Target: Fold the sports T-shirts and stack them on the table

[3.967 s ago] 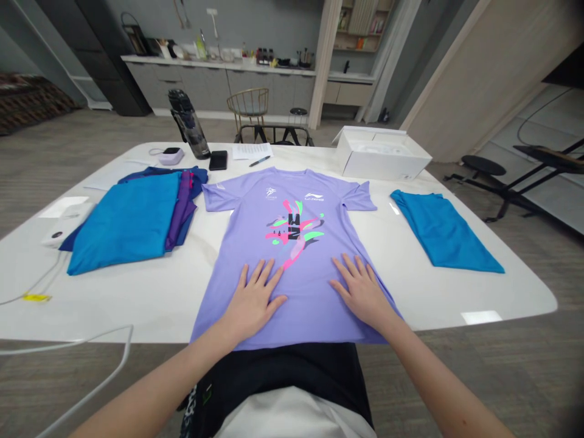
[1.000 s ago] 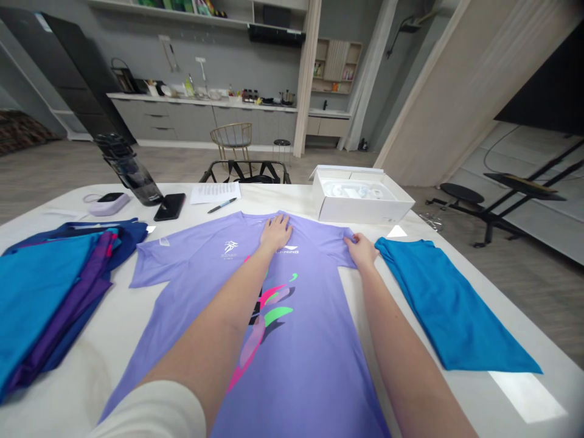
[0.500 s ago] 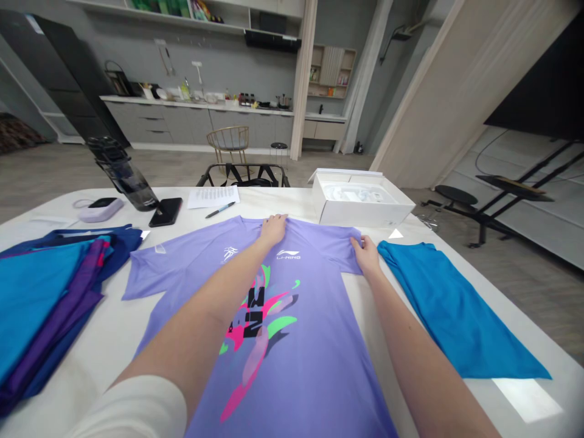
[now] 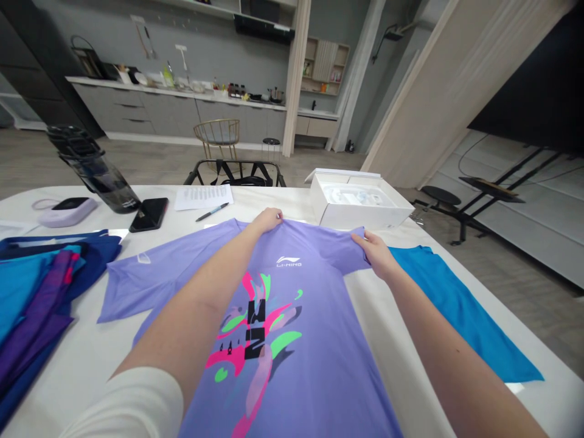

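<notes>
A lilac T-shirt (image 4: 301, 347) with a pink, green and black print lies face up on the white table (image 4: 109, 340). My left hand (image 4: 267, 219) pinches the shirt at its collar, at the far edge. My right hand (image 4: 375, 252) grips the shirt's right sleeve, which is lifted slightly off the table. Both arms stretch across the shirt. The shirt's left sleeve lies flat.
A stack of blue and purple folded garments (image 4: 36, 286) sits at the left. A folded blue shirt (image 4: 460, 310) lies right. Beyond are an open white box (image 4: 360, 204), a pen (image 4: 212, 212), paper (image 4: 203, 196), a black phone (image 4: 148, 214), a dark bottle (image 4: 93, 170) and a lilac device (image 4: 64, 211).
My hands moved from the shirt's lower part up to its collar and right sleeve. Since half a second ago both have closed on the fabric and raised the sleeve a little.
</notes>
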